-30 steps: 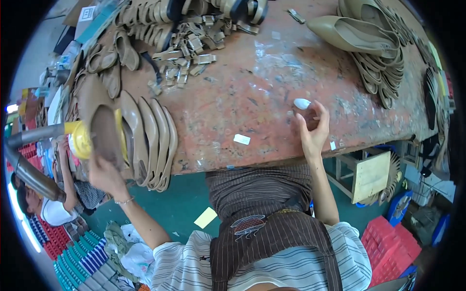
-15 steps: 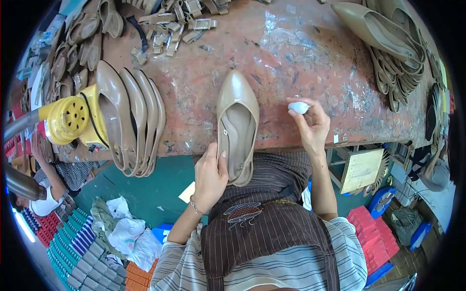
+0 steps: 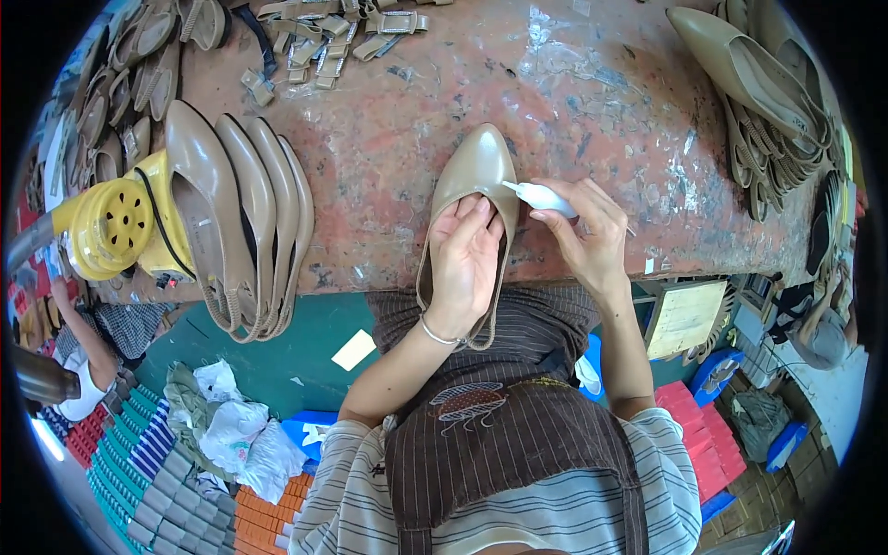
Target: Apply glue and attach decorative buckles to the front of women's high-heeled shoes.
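Observation:
A shiny beige pointed flat shoe lies toe-forward at the table's front edge, its heel end over my lap. My left hand holds it from inside, palm up, with the fingertips in the opening behind the toe; part of the fingers is hidden there. In my right hand a small white squeeze bottle is pinched between thumb and fingers. Its thin nozzle points left and reaches the shoe's upper at the right side of the opening; whether it touches, I cannot tell.
Several beige shoes stand nested at left beside a yellow machine housing. Bow trims lie at the back of the worn red table. More shoes are piled at far right. A person's arm shows at far left.
My left hand has moved from the shoe's left side into its opening. The bottle has turned in my right hand, nozzle now at the shoe. The shoe has shifted slightly right.

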### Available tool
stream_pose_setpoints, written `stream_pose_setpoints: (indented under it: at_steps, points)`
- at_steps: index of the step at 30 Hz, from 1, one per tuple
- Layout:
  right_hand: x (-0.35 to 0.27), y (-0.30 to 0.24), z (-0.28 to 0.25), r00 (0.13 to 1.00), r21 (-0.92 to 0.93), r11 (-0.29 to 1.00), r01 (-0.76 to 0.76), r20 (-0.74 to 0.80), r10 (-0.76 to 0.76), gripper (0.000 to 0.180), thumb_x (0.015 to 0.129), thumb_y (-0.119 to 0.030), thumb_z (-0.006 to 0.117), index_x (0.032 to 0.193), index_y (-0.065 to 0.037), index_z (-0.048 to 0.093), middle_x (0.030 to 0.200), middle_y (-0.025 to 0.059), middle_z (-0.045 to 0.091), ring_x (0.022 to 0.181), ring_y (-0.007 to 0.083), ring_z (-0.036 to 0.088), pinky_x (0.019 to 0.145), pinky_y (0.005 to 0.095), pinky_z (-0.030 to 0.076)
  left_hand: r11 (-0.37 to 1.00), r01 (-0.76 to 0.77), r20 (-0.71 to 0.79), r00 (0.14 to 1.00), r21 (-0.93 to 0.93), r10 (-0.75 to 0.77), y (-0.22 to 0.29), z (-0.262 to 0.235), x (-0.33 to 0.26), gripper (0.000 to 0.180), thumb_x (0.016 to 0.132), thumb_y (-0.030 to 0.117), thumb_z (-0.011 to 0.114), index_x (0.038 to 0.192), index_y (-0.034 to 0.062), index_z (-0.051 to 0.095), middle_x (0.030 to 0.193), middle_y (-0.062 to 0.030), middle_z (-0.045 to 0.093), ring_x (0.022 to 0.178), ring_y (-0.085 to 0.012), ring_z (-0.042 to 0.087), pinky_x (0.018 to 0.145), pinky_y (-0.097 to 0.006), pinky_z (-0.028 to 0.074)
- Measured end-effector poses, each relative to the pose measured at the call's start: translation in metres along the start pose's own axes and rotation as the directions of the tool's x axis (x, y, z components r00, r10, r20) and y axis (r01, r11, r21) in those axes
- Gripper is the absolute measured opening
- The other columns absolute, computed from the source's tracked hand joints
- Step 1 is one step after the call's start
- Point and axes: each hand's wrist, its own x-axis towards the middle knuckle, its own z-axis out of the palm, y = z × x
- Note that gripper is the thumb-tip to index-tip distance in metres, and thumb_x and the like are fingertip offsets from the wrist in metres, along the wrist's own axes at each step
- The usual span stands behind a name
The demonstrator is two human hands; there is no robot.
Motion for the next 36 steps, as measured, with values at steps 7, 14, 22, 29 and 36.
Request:
stream_pose_setpoints:
  at_steps: [7,14,22,29,36]
  points:
    - [0.009,0.000,0.002,0.997,-0.093,0.994,0.063,0.043,-0.059,0.028,0.074,-0.015,0.075,0.099,-0.004,0.068,0.074,0.0079,0.062,0.065,0.0229,0.057,0.057,0.0329,0.047,1.000,-0.011,-0.029,1.000,-0.017,0.011,-0.004,-0.003,0.004,0.017,0.095,0.007,0.053,0.110,-0.0015,0.057,0.111,-0.0104,0.061,0.106,-0.0167,0.058,0.097,-0.033,0.045]
    - [0.016,-0.001,0.003,0.993,-0.151,0.985,0.085,0.090,-0.072,0.025,0.074,-0.017,0.075,0.095,-0.005,0.068,0.072,0.0072,0.060,0.065,0.0238,0.056,0.056,0.0340,0.047,0.999,-0.034,-0.035,0.999,0.012,0.034,-0.006,-0.006,0.005,0.018,0.096,0.006,0.050,0.110,-0.0023,0.057,0.110,-0.0122,0.062,0.103,-0.0183,0.061,0.096,-0.033,0.048]
    - [0.020,-0.009,0.002,0.990,-0.205,0.975,0.085,0.131,-0.059,0.023,0.074,-0.017,0.074,0.093,-0.005,0.067,0.071,0.0066,0.059,0.066,0.0239,0.057,0.055,0.0343,0.047,0.999,-0.040,-0.008,0.999,-0.020,0.040,-0.005,-0.007,0.004,0.016,0.096,0.005,0.050,0.108,-0.0019,0.058,0.108,-0.0117,0.063,0.101,-0.0181,0.062,0.093,-0.033,0.049]
    - [0.019,-0.015,-0.004,0.989,-0.223,0.972,0.076,0.137,-0.046,0.022,0.074,-0.016,0.074,0.093,-0.005,0.068,0.071,0.0065,0.059,0.066,0.0239,0.056,0.056,0.0343,0.048,0.999,-0.012,-0.085,0.996,0.029,0.015,-0.003,-0.003,0.003,0.011,0.095,0.006,0.054,0.103,0.0006,0.058,0.100,-0.0053,0.062,0.092,-0.0116,0.058,0.090,-0.030,0.048]
    - [0.014,-0.006,-0.012,0.989,-0.198,0.980,-0.021,0.141,0.049,0.019,0.073,-0.013,0.075,0.090,-0.005,0.069,0.078,0.0077,0.065,0.069,0.0238,0.059,0.060,0.0328,0.049,1.000,-0.017,-0.066,0.998,0.016,0.018,-0.004,-0.003,0.004,0.014,0.094,0.005,0.055,0.106,-0.0013,0.059,0.106,-0.0082,0.064,0.099,-0.0144,0.060,0.092,-0.031,0.047]
